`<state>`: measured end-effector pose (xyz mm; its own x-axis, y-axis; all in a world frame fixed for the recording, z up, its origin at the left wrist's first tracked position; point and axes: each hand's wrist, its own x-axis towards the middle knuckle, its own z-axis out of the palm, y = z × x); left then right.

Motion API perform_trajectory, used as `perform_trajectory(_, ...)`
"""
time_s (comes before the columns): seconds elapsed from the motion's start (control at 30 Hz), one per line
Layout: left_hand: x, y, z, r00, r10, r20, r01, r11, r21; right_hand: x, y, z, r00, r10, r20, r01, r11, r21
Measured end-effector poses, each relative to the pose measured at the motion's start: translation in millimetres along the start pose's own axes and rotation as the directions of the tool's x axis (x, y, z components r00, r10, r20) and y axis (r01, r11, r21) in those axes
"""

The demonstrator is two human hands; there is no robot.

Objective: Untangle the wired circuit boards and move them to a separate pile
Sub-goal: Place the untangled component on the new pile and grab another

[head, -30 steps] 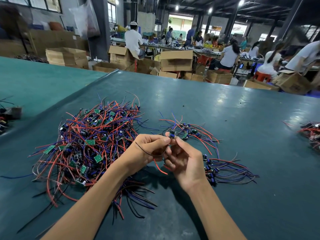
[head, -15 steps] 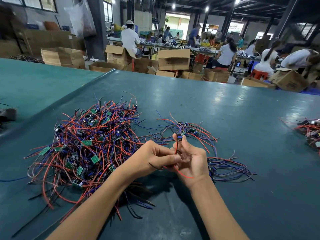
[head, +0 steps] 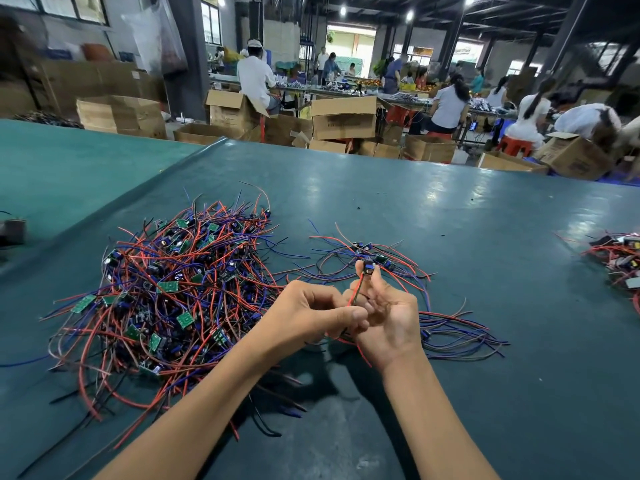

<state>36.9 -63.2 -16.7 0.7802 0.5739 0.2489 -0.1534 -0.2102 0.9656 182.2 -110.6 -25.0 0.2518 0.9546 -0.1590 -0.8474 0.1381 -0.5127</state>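
Raised since the earlier frame, the small blue-and-black wired circuit board stands upright, pinched between thumb and forefinger of the right hand. The left hand, fingers curled, pinches its red and black leads lower down, probably drawing them straight before placement on the smaller sorted pile beyond.
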Motion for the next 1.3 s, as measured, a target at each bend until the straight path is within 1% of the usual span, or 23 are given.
perform_trajectory(0.07,0.6,-0.4,0.5,0.999,-0.044,0.01,0.044,0.998,-0.044,0.0,-0.6,-0.8,1.0,-0.002,0.006,0.002,1.0,-0.005)
perform_trajectory(0.13,0.7,-1.5,0.8,0.993,-0.104,0.051,0.109,0.989,-0.102,0.0,-1.5,-2.9,1.0,-0.005,0.014,0.005,1.0,-0.003)
perform_trajectory(0.2,0.2,-1.8,2.8,0.977,-0.185,0.108,0.198,0.973,-0.12,1.0,-5.2,-5.9,1.0,-0.014,0.015,0.014,1.0,0.009)
perform_trajectory(0.27,0.4,-3.3,5.2,0.958,-0.243,0.153,0.262,0.958,-0.119,2.8,-8.8,-9.0,0.999,-0.035,0.002,0.035,0.999,-0.017)
perform_trajectory(0.4,-0.5,-4.6,5.0,0.947,-0.262,0.187,0.281,0.956,-0.087,3.0,-9.3,-11.0,0.997,-0.072,-0.026,0.069,0.992,-0.108)
perform_trajectory(0.47,-2.0,-4.5,4.9,0.959,-0.236,0.154,0.246,0.968,-0.046,1.6,-10.6,-8.3,0.996,-0.086,0.0,0.084,0.974,-0.212)
perform_trajectory(0.57,-2.0,-4.6,5.5,0.979,-0.197,0.045,0.197,0.98,0.007,-2.4,-11.6,-3.8,0.997,-0.072,0.039,0.081,0.899,-0.431)
perform_trajectory(0.63,-1.2,-4.9,4.6,0.983,-0.185,-0.007,0.185,0.983,0.009,-4.2,-8.6,-0.9,0.996,-0.065,0.063,0.088,0.837,-0.54)
perform_trajectory(0.7,-0.8,-5.1,4.0,0.983,-0.181,-0.028,0.182,0.982,0.047,-4.3,-4.5,0.7,0.993,-0.092,0.072,0.116,0.767,-0.631)
perform_trajectory(0.77,-1.6,-4.9,4.7,0.984,-0.177,-0.024,0.179,0.976,0.128,-3.9,-0.6,0.3,0.988,-0.14,0.068,0.148,0.705,-0.693)
perform_trajectory(0.83,-2.5,-4.1,6.5,0.986,-0.166,-0.009,0.165,0.972,0.17,-3.7,0.4,-2.2,0.977,-0.199,0.069,0.187,0.671,-0.718)
perform_trajectory(0.93,-1.9,-0.8,7.4,0.99,-0.138,0.015,0.133,0.975,0.181,-4.1,-0.7,-4.4,0.959,-0.273,0.071,0.239,0.655,-0.716)
perform_trajectory(1.0,-1.6,0.9,7.0,0.989,-0.143,0.024,0.137,0.974,0.179,-3.7,-0.2,-5.1,0.95,-0.306,0.065,0.258,0.648,-0.717)
perform_trajectory(1.3,-3.1,4.2,5.4,0.961,-0.238,0.141,0.203,0.953,0.226,-2.7,-1.5,-4.4,0.943,-0.332,0.0,0.255,0.723,-0.642)
